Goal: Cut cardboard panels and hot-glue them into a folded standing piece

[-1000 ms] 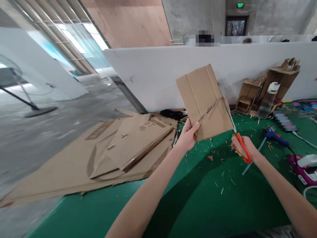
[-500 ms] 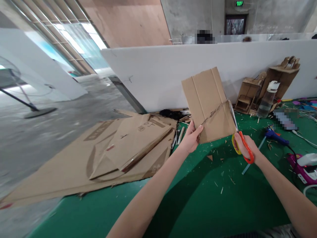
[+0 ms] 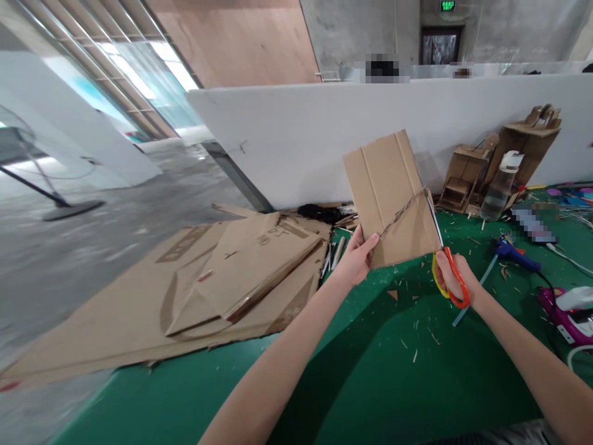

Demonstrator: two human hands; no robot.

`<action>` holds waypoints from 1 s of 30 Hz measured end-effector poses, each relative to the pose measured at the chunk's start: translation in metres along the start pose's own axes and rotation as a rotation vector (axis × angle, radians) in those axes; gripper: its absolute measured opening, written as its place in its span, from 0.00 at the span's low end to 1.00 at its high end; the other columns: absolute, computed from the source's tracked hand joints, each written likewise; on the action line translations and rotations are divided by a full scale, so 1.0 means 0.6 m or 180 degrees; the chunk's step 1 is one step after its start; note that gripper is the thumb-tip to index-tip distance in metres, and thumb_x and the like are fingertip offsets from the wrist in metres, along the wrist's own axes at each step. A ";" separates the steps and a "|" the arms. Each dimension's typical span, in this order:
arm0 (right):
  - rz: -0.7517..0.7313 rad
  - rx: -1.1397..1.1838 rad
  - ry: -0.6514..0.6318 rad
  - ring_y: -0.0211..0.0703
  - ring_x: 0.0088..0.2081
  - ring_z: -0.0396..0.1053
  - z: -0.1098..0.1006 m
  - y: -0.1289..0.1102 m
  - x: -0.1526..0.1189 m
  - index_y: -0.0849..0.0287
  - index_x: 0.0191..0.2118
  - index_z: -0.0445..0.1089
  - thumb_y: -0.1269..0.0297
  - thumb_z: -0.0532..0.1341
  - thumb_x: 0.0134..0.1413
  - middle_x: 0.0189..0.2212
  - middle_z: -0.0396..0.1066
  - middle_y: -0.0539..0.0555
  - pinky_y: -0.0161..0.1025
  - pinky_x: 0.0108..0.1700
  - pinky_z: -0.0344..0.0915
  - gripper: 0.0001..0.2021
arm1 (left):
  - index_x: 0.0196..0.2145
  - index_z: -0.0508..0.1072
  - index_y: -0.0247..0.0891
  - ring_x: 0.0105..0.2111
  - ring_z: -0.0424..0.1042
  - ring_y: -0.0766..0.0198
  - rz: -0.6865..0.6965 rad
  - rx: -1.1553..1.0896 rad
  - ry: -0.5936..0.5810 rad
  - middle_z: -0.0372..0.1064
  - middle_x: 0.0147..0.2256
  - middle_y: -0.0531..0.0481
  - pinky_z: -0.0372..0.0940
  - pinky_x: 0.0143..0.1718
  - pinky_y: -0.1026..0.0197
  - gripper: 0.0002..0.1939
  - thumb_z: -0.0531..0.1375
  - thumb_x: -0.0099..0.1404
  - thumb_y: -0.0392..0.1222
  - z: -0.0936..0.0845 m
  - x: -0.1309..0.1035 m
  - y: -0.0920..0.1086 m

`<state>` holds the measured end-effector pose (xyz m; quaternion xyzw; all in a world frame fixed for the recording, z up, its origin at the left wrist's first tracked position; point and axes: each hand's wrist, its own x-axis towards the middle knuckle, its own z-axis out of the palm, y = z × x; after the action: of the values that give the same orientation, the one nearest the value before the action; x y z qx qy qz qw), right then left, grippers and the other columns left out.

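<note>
My left hand (image 3: 359, 256) grips a piece of cardboard (image 3: 386, 179) by its lower left corner, thumb on the near face. The cardboard is raised above the table and tilted, with creases along it. A thin twisted brown cord (image 3: 401, 213) runs slantwise across its face, from near my left thumb to the right edge. My right hand (image 3: 456, 275) is closed round scissors (image 3: 458, 284) with red and yellow handles. Their blades lie at the cardboard's right edge, pointing up and away; whether they bite into it is hard to see.
Large flattened cardboard (image 3: 139, 309) covers the left of the green table (image 3: 393, 383). Toward the right are a blue glue gun (image 3: 519, 254), a phone (image 3: 534, 225), a water bottle (image 3: 500, 188), cardboard models (image 3: 463, 179) and a magenta power strip (image 3: 563, 318). A white partition (image 3: 287, 148) stands behind.
The scissors and my right hand have shifted slightly left, and the handles look a little closer together. The cardboard has tipped very slightly; my left hand keeps its hold.
</note>
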<state>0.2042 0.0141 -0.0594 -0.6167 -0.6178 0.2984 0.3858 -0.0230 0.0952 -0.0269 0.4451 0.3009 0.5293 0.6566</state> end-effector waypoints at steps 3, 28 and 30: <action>0.0059 0.0405 -0.0044 0.43 0.25 0.73 0.005 0.003 0.003 0.58 0.23 0.67 0.36 0.46 0.58 0.22 0.73 0.56 0.37 0.30 0.69 0.31 | 0.53 0.67 0.47 0.54 0.68 0.54 -0.0026 0.0039 0.0005 0.71 0.53 0.51 0.66 0.54 0.52 0.30 0.68 0.53 0.42 -0.003 0.001 0.001; -0.0169 -0.0889 0.0263 0.44 0.20 0.66 0.001 -0.029 -0.005 0.55 0.20 0.61 0.41 0.42 0.63 0.16 0.65 0.54 0.39 0.27 0.60 0.29 | 0.52 0.67 0.43 0.54 0.68 0.53 0.0264 0.0386 -0.0230 0.70 0.53 0.46 0.64 0.55 0.49 0.26 0.67 0.56 0.45 -0.013 0.006 0.008; -0.0179 -0.1117 0.0270 0.44 0.19 0.64 -0.002 -0.031 -0.005 0.54 0.18 0.57 0.41 0.41 0.63 0.14 0.63 0.53 0.39 0.27 0.58 0.29 | 0.52 0.66 0.43 0.54 0.68 0.53 0.0262 0.0395 -0.0257 0.69 0.54 0.46 0.64 0.55 0.48 0.26 0.66 0.57 0.45 -0.015 0.007 0.007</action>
<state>0.1953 0.0100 -0.0430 -0.6691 -0.6606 0.1489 0.3063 -0.0314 0.1017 -0.0264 0.5180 0.2878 0.5178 0.6170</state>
